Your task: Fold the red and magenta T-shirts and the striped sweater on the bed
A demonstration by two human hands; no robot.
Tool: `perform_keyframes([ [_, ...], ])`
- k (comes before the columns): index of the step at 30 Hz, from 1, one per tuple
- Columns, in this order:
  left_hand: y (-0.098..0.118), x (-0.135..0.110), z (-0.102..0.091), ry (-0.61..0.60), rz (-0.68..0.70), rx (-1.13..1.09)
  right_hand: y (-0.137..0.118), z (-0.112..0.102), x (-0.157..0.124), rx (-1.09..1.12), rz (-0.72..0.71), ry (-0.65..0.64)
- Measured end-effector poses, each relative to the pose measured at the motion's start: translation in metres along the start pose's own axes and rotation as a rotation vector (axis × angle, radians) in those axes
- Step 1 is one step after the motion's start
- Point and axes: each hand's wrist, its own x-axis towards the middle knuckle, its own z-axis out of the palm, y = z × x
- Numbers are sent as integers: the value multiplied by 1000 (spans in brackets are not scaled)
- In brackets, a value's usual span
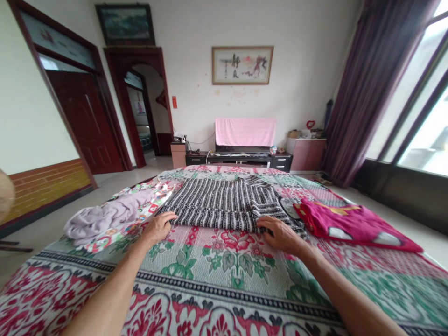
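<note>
A black-and-white striped knit sweater (213,200) lies spread on the flowered bedcover, its near edge towards me and part of it folded over on the right. My left hand (159,228) is at the near left corner of the sweater, fingers curled closed on its edge. At the near right part, my right hand (280,234) has its fingers bent and closed on the knit; the fingertips are partly hidden.
Left of the sweater lie a crumpled pale mauve garment (105,217) and a colourful printed cloth (159,198). A folded magenta garment (357,221) rests to the right. Beyond the flowered bedcover (224,284) stands a low black cabinet (282,162) with a pink-draped screen (245,132).
</note>
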Motion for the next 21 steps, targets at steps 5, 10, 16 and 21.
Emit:
perform_keyframes([
  [5, -4, 4, 7, 18, 18, 88, 2, 4, -2, -18, 63, -7],
  [10, 6, 7, 4, 20, -112, 225, -2, 8, 1, -60, 224, 19],
  [16, 12, 4, -14, -62, -84, 355, -3, -6, 10, -102, 251, -84],
  [21, 13, -11, -34, -153, -25, 375, -5, -20, 3, -108, 237, -178],
])
